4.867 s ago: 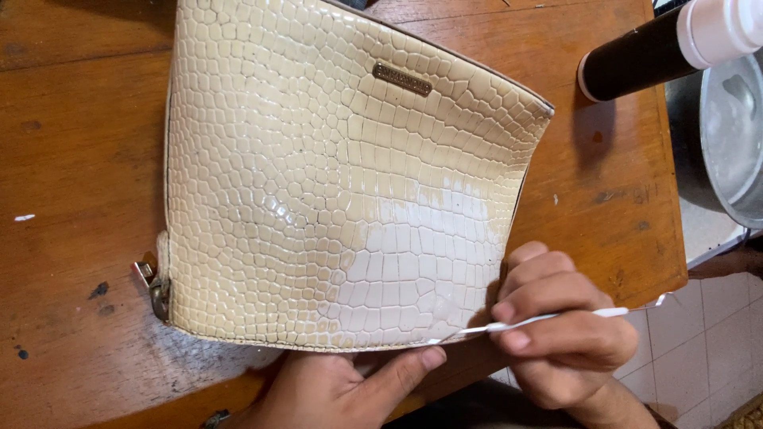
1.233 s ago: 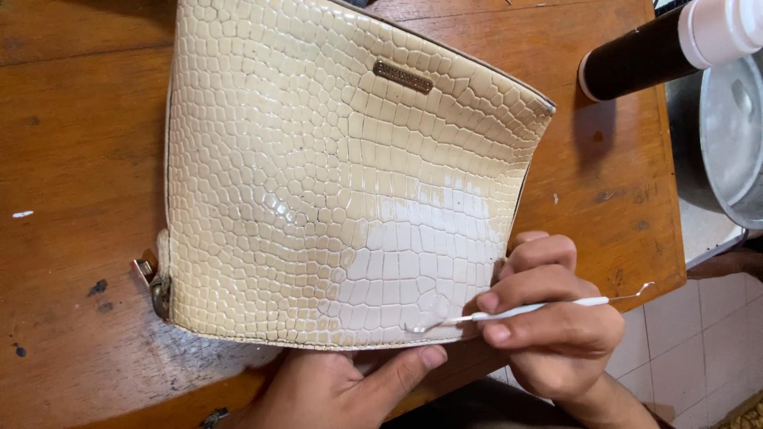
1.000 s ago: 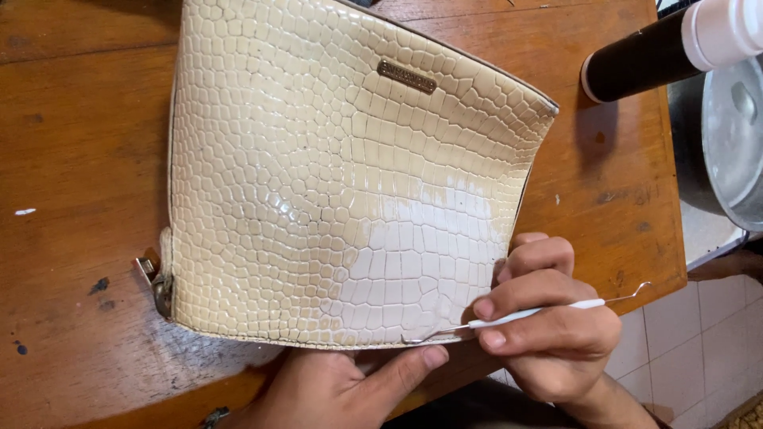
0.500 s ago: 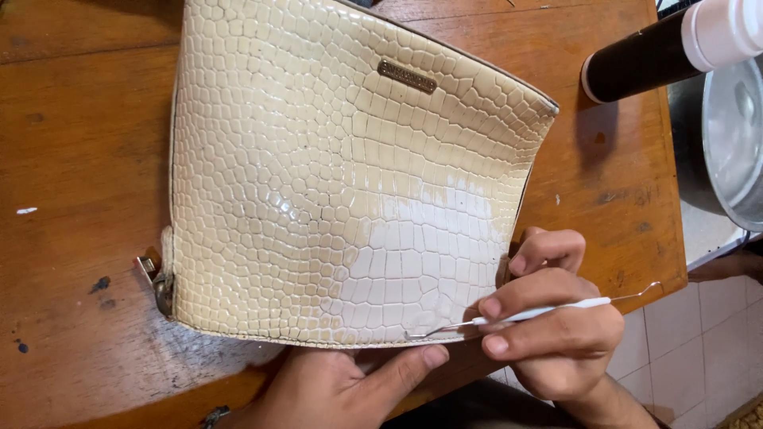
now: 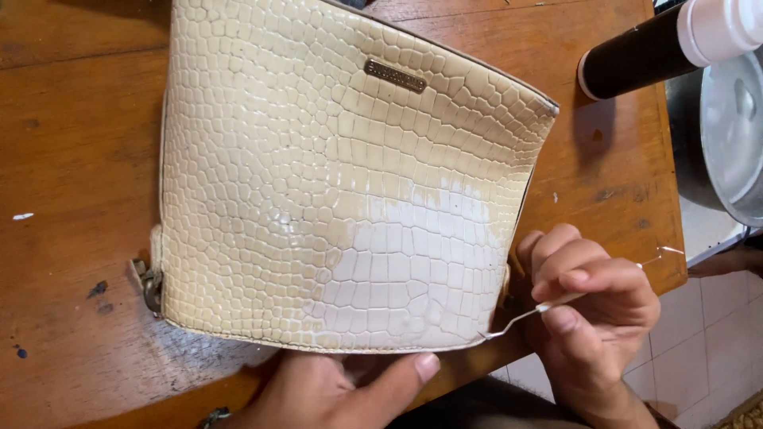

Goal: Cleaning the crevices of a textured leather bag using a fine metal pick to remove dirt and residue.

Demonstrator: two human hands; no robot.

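A cream, scale-embossed handbag [image 5: 342, 183] lies flat on the wooden table [image 5: 71, 159]. The left hand [image 5: 334, 389], fingers open, presses its lower edge; the right hand [image 5: 592, 310] pinches a thin white tool [image 5: 524, 314], tip at the bag's lower right corner

I have one view only, from the head camera: it looks steeply down, close over the wooden table [image 5: 71, 159], whose far edge is cropped at the top and tiled floor [image 5: 715, 342] shows lower right.
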